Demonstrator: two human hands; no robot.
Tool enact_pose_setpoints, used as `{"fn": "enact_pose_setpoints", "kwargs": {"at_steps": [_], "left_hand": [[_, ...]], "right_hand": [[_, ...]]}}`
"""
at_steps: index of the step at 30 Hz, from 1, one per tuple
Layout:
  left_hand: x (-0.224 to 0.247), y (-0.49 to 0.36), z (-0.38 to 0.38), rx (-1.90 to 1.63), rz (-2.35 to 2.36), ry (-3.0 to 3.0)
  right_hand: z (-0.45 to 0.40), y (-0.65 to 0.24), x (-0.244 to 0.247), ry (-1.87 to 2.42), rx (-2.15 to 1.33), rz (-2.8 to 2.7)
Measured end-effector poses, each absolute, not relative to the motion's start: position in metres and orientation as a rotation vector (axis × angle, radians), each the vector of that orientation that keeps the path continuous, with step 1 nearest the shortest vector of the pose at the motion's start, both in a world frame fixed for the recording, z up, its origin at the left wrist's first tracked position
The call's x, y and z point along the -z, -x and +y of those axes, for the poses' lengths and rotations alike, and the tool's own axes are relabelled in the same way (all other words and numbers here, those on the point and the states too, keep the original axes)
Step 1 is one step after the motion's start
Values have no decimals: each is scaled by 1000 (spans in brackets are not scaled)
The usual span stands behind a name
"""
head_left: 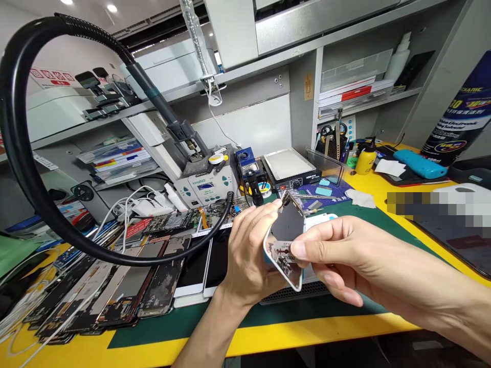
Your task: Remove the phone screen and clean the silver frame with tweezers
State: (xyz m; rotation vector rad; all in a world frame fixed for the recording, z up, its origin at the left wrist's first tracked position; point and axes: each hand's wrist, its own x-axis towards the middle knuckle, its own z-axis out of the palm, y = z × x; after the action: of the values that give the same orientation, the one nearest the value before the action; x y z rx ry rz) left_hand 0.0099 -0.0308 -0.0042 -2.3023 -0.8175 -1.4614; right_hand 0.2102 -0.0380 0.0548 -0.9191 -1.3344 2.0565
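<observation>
My left hand [249,245] is wrapped round the edge of a phone [288,225] with a white frame, tilted up over the bench. The phone's dark, glossy surface faces me. Between the thumb and fingers of my right hand [326,250] is a thin razor blade [282,250] with printed lettering, lying against the phone's surface near its lower part. Whether its edge has entered a seam I cannot tell. The fingertips of my left hand are partly hidden behind the phone.
Dismantled phones [123,286] lie in rows at the left. A thick black hose [15,128] loops in front of a soldering station [207,184]. Behind the phone stands a flat hot plate [291,166]. A yellow bottle [366,161] and a large spray can [456,122] stand at the right.
</observation>
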Motion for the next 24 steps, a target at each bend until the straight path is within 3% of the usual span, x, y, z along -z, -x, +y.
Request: {"fn": "enact_pose_setpoints", "kwargs": {"at_steps": [9,24], "left_hand": [[5,-14,-31,1497,-830,2293],[7,-21,-32,1574,-897,2273]], "right_hand": [[-37,-211,-55,1077,-1897,-1528],[-28,-213,-50,1004,-2061,-1482]]}}
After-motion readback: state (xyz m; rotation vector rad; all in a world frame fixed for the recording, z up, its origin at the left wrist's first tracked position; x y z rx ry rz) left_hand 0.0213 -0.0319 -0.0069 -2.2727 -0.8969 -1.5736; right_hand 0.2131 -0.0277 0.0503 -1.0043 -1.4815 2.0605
